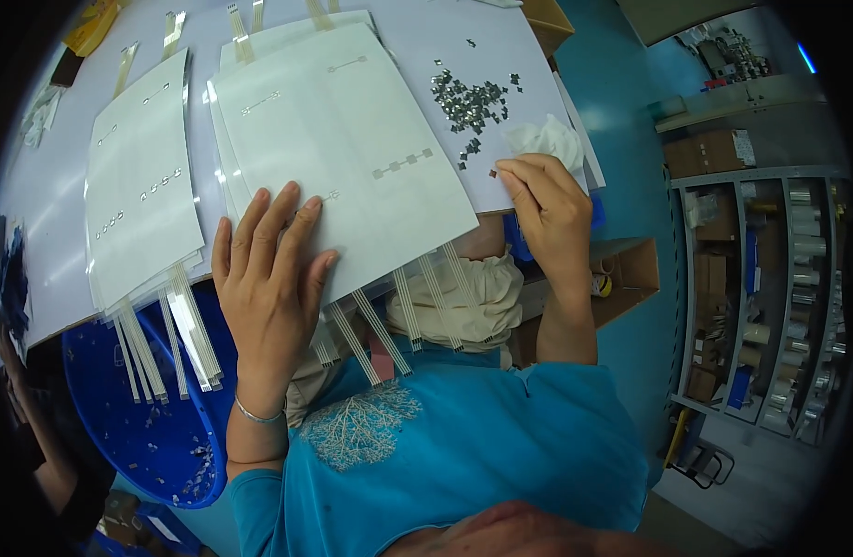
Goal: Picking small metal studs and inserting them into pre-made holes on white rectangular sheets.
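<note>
My left hand (270, 278) lies with fingers spread on the lower edge of a white flexible sheet (324, 121), which has small silvery printed patterns. Flat ribbon tails (410, 306) hang from that sheet over the table's near edge. To the right, my right hand (554, 218) is closed in a pinch, with a small copper-coloured square piece (493, 174) at its fingertips. Just beyond is a scattered heap of small dark metallic pieces (473, 104). A crumpled white tissue (549, 139) lies behind my right hand.
Another stack of white sheets (143, 186) with ribbon tails lies at the left. Below the table edge stands a blue tub (138, 418) with small scraps inside. Another person's arm (50, 446) shows at the far left. A cardboard box (635, 274) and stocked shelving (761, 306) are at the right.
</note>
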A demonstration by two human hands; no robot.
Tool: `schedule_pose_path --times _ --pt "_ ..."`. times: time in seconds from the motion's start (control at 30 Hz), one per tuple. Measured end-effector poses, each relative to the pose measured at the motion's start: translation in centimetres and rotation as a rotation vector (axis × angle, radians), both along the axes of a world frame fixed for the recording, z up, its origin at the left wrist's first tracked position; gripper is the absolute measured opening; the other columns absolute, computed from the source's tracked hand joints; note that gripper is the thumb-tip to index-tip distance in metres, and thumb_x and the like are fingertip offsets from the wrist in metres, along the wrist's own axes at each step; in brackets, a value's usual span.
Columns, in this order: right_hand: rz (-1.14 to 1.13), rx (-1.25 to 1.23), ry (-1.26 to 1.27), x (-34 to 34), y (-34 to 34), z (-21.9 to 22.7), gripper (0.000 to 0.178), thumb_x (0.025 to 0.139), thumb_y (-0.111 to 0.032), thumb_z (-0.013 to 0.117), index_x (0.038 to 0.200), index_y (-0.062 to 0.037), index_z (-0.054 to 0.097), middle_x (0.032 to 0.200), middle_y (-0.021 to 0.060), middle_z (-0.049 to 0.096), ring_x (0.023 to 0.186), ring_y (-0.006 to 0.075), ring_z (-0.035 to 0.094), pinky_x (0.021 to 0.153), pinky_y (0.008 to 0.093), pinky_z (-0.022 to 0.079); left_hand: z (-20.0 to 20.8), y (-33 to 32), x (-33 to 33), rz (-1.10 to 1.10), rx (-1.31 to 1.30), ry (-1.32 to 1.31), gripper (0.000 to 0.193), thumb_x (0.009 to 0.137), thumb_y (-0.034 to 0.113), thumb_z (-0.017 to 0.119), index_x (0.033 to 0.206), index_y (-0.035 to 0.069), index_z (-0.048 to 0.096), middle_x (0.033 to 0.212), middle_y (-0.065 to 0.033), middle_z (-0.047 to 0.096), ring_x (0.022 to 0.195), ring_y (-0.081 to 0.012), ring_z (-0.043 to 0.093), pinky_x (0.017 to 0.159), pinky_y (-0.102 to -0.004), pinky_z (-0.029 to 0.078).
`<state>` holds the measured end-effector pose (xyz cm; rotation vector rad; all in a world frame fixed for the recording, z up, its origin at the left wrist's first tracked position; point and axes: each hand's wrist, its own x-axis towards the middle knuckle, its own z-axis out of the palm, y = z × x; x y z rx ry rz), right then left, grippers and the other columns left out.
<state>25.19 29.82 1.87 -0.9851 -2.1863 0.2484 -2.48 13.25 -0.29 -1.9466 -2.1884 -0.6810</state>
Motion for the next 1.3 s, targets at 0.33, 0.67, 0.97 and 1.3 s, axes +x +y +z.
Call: schedule_pose_path --times 0.33,0.67,0.97,1.3 --pt "0.043 0.181 -0.261 -0.4 -1.2 0.6 0.019 0.094 -0.004 0.081 0.112 -0.0037 0.084 0.116 0.0094 0.078 0.092 0.0218 0.071 0.074 0.0364 0.058 0.1 -0.1 -0.4 0.015 0.008 -0.027 0.052 0.103 0.041 0.072 0.151 0.021 0.067 0.156 -0.0018 0.065 0.154 -0.0263 0.051 0.133 -0.0518 0.03" --pt "0.375 0.141 -0.129 -7.3 -2.4 1.7 0.034 0.09 -0.008 0.082 0.124 -0.0082 0.083 0.145 0.0155 0.069 0.123 0.0341 0.066 0.099 0.0413 0.056 0.3 0.1 -0.2 -0.03 0.103 -0.155 0.063 0.094 0.03 0.084 0.149 0.01 0.059 0.152 -0.0047 0.068 0.149 -0.0304 0.057 0.128 -0.0523 0.034" --pt "0.409 0.215 -0.276 -9.9 -2.2 1.0 0.034 0.085 -0.014 0.087 0.119 -0.012 0.084 0.15 0.0118 0.067 0.142 0.0348 0.058 0.113 0.053 0.049 0.3 0.2 -0.5 -0.042 0.097 -0.192 0.058 0.094 0.03 0.084 0.143 0.01 0.061 0.153 -0.0048 0.067 0.15 -0.0303 0.056 0.128 -0.0526 0.033" --pt "0.637 0.269 -0.199 -9.6 0.6 0.6 0.03 0.083 -0.014 0.089 0.112 -0.0104 0.083 0.147 0.0086 0.07 0.138 0.0328 0.063 0.107 0.0513 0.055 0.4 0.4 0.0 -0.017 0.095 -0.165 0.054 0.097 0.031 0.081 0.144 0.01 0.064 0.152 -0.0045 0.067 0.147 -0.0301 0.057 0.126 -0.0544 0.035"
